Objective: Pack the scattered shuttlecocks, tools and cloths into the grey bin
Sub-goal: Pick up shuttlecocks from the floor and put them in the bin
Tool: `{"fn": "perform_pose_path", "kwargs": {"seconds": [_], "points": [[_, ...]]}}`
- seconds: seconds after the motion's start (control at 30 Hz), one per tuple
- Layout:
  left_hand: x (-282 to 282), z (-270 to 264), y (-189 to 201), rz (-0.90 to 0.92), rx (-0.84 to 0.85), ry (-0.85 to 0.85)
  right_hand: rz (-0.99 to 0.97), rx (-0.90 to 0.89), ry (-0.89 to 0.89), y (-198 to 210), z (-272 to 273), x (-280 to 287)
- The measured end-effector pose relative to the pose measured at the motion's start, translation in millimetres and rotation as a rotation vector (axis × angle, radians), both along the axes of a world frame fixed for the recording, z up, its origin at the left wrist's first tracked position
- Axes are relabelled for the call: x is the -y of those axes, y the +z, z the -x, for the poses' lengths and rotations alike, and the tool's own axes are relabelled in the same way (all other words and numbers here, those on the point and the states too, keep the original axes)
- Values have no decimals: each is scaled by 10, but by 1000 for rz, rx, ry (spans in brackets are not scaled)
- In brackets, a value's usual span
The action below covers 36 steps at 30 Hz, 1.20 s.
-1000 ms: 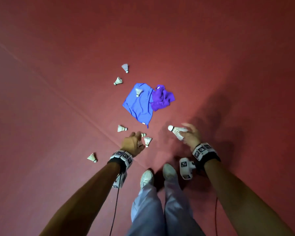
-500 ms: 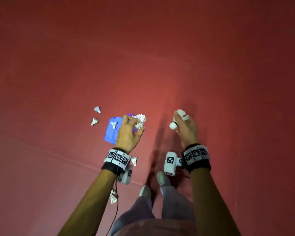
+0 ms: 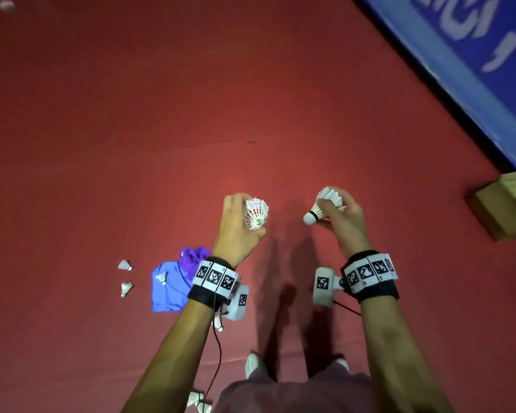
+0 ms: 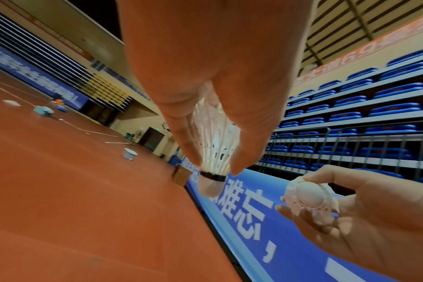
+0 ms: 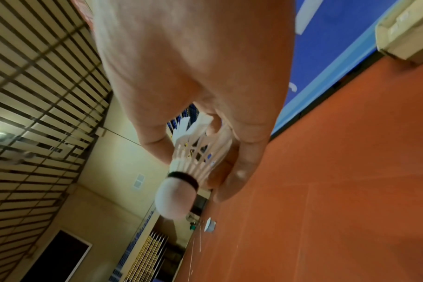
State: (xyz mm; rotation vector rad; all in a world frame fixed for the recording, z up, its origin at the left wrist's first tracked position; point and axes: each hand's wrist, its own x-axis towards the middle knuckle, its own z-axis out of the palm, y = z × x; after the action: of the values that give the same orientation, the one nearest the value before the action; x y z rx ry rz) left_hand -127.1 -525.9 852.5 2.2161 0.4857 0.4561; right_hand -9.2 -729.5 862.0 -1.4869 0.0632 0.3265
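My left hand grips a white feather shuttlecock by its skirt, held above the red floor; in the left wrist view its fingers pinch the feathers with the cork pointing away. My right hand holds a second shuttlecock, cork toward the left hand; the right wrist view shows this shuttlecock between thumb and fingers. A blue cloth and a purple cloth lie on the floor at lower left, with a shuttlecock on the blue one.
Two loose shuttlecocks lie left of the cloths, and others near my feet. A cardboard box and a blue banner stand to the right. A small grey container sits far off on the floor.
Both hands rose from the floor, each carrying a shuttlecock. The view swung right, so the cloths slid to lower left and the banner and box came into sight.
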Motion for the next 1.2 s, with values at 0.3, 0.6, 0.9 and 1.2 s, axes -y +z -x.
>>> {"fn": "perform_pose_path", "kwargs": {"seconds": [0.3,0.6,0.9,1.2], "points": [[1917,-1331,229,-74,-50,-331,67,119,-230,178,-716,2173],[4138,-2471,436,-106,-51,-581,132,102,-653,145,-1203,4337],[5825,-4009,105,-47,-78,-865,142,40,-928,-175,-1997,6030],[7815,-5845,-90,-86,-96,-1211,261,67,-1224,-116,-3040,7758]]}}
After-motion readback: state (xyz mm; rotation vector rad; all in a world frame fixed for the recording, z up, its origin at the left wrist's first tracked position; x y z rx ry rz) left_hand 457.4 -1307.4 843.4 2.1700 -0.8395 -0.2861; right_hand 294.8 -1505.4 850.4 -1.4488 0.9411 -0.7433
